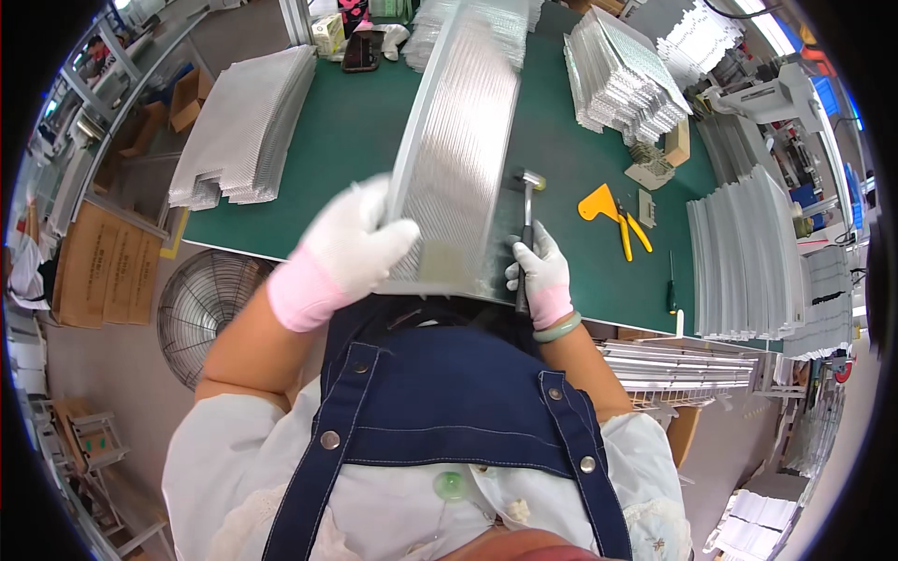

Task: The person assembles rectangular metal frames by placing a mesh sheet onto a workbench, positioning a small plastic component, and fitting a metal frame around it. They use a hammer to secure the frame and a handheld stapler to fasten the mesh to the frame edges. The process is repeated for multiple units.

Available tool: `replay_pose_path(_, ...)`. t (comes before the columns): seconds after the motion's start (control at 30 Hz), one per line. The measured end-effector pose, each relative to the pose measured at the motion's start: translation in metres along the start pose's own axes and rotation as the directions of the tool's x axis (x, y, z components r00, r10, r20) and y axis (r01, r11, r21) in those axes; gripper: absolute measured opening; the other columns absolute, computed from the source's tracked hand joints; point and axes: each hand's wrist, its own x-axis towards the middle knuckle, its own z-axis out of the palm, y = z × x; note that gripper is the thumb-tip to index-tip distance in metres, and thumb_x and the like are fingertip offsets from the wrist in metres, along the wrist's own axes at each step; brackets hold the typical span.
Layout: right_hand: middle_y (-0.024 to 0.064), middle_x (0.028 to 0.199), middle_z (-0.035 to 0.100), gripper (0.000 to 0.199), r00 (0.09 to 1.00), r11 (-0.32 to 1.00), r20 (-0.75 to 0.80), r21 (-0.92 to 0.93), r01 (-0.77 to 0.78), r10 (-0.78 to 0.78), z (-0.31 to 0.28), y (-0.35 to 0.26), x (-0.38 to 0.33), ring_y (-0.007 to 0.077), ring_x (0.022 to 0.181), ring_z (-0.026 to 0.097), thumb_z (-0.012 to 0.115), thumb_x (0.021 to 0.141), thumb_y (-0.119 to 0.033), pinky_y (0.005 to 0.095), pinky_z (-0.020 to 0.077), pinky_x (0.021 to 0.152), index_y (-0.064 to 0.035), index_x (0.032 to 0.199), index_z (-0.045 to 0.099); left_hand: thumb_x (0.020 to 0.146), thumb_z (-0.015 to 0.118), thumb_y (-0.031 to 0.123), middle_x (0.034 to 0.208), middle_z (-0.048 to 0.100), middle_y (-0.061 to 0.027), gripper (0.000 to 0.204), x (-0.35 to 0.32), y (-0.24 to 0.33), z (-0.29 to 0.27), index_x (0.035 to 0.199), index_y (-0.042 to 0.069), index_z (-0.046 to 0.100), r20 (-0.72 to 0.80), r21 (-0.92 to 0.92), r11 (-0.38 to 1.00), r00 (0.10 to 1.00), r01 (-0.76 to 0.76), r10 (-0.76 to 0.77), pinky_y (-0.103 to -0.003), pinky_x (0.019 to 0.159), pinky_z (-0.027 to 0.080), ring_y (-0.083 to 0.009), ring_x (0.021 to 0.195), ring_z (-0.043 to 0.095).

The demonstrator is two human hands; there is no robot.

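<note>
A long metal-framed mesh panel [463, 140] lies tilted across the green table in front of me, its near end at the table edge. My left hand [360, 234], in a white glove with a pink cuff, is closed on the panel's left frame edge near the close end. In my right hand [543, 276], gloved the same way, is the handle of a small hammer [528, 208]. The hammer points away from me beside the panel's right edge, its head apart from the frame. My left hand is slightly blurred.
Right of the hammer lie a yellow scraper [598, 203], yellow-handled pliers [634, 232] and a screwdriver [672, 285]. Mesh sheets are stacked at the left [248, 122] and far right [622, 75]. White panels [748, 262] stand at the right. A phone [362, 51] lies at the back.
</note>
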Motion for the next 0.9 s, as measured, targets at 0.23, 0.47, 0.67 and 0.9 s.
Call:
replay_pose_path(0.23, 0.0065, 0.106, 0.063, 0.062, 0.915, 0.928, -0.197, -0.205, 0.312, -0.351, -0.054, -0.076, -0.022, 0.0062, 0.055, 0.052, 0.054, 0.095, 0.001, 0.0196, 0.0454, 0.046, -0.0046, 0.152, 0.032, 0.083, 0.056, 0.007, 0.084, 0.066, -0.0213, 0.037, 0.009, 0.068, 0.017, 0.117, -0.006, 0.056, 0.051, 0.911, 0.368, 0.937, -0.185, 0.346, -0.047, 0.070, 0.053, -0.0393, 0.079, 0.067)
replay_pose_path(0.47, 0.0212, 0.110, 0.067, 0.061, 0.579, 0.079, 0.172, -0.920, 0.383, -0.797, -0.102, -0.176, 0.000, 0.0409, 0.098, 0.064, 0.062, 0.088, -0.005, 0.0439, 0.0521, 0.081, -0.0135, 0.146, 0.044, 0.085, 0.053, 0.007, 0.080, 0.066, -0.0228, 0.026, 0.064, 0.059, 0.015, 0.108, -0.004, 0.053, 0.137, 0.955, 0.293, 0.946, -0.048, -0.292, -0.048, 0.070, 0.052, -0.0395, 0.078, 0.067)
replay_pose_path(0.67, 0.0220, 0.112, 0.066, 0.059, 0.543, -0.149, 0.399, -0.882, 0.447, -0.739, -0.116, -0.208, 0.011, 0.0395, 0.102, 0.064, 0.061, 0.088, -0.005, 0.0415, 0.0517, 0.087, -0.0108, 0.144, 0.046, 0.085, 0.053, 0.008, 0.076, 0.066, -0.0208, 0.022, 0.064, 0.046, 0.015, 0.103, -0.004, 0.054, 0.200, 0.944, 0.293, 0.970, -0.151, -0.142, -0.047, 0.069, 0.053, -0.0393, 0.075, 0.067)
replay_pose_path(0.9, 0.0232, 0.102, 0.067, 0.057, 0.828, -0.062, 0.210, -0.976, 0.208, -0.520, -0.104, -0.180, -0.001, 0.0403, 0.091, 0.065, 0.061, 0.088, -0.008, 0.0468, 0.0520, 0.078, -0.0145, 0.143, 0.048, 0.085, 0.053, 0.008, 0.072, 0.065, -0.0198, 0.019, 0.060, 0.034, 0.013, 0.101, -0.003, 0.054, 0.197, 0.936, 0.307, 0.979, -0.171, -0.058, -0.047, 0.065, 0.053, -0.0387, 0.069, 0.067)
